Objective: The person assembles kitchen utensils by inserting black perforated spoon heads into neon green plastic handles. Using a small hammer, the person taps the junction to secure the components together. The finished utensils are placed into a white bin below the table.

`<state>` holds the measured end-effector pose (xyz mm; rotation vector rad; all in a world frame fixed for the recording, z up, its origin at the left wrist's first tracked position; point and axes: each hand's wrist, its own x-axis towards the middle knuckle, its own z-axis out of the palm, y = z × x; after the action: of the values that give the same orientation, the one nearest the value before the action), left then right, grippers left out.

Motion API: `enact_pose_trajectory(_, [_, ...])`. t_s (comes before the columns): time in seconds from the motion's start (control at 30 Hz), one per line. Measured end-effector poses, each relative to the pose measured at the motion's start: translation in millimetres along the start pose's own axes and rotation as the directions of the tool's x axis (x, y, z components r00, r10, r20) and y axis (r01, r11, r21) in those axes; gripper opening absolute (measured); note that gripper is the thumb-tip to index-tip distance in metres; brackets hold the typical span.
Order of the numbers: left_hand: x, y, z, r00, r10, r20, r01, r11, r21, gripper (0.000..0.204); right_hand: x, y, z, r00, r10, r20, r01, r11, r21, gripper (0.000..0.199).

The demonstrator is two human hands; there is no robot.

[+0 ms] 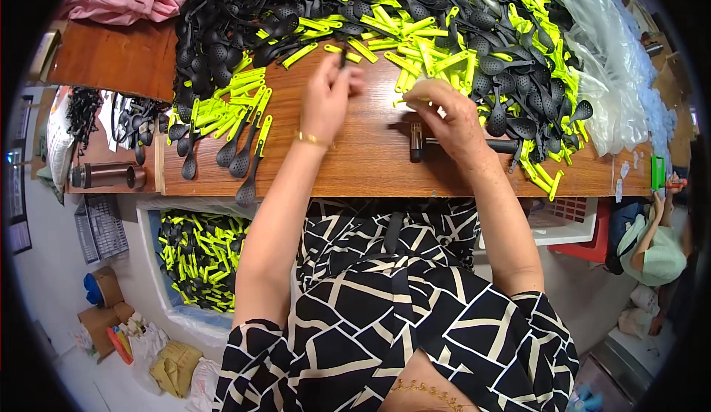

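My left hand (pixel 329 104), slightly blurred, is raised over the middle of the wooden table. Its fingers are closed, and a thin dark piece shows at their tips, too smeared to name. To its right, my right hand (pixel 452 119) makes a pinch, with a small yellow-green bit beside the fingertips; what it holds is mostly hidden. Under that hand lies a hammer (pixel 416 142), its dark handle running to the right. Just beyond both hands is a heap of yellow-green handles (pixel 426 52). Several black perforated spoons (pixel 241 161) with yellow-green handles lie left of my left hand.
A large pile of black spoon heads (pixel 296 1) covers the table's far side. Clear plastic sheeting (pixel 603 108) lies at right. A bin of finished-looking spoons (pixel 200 256) stands below the left edge. A metal flask (pixel 107 175) lies at left; another person (pixel 652 245) is at right.
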<state>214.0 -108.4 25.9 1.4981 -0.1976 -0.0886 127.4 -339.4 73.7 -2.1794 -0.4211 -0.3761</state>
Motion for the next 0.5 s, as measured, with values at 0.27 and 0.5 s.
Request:
enact_pose_trajectory(0.27, [-94.3,59.6,9.8,0.978,-0.105,0.18,0.05,0.956,0.288,0.034,14.4,-23.0,-8.8,0.988,-0.124,0.094,0.125,0.992,-0.012,0.014])
enact_pose_trajectory(0.5, [-96.6,64.6,5.1,0.98,-0.099,0.173,0.036,0.943,0.332,0.034,15.0,-33.4,-14.2,0.992,-0.099,0.083,0.102,0.994,-0.035,0.02])
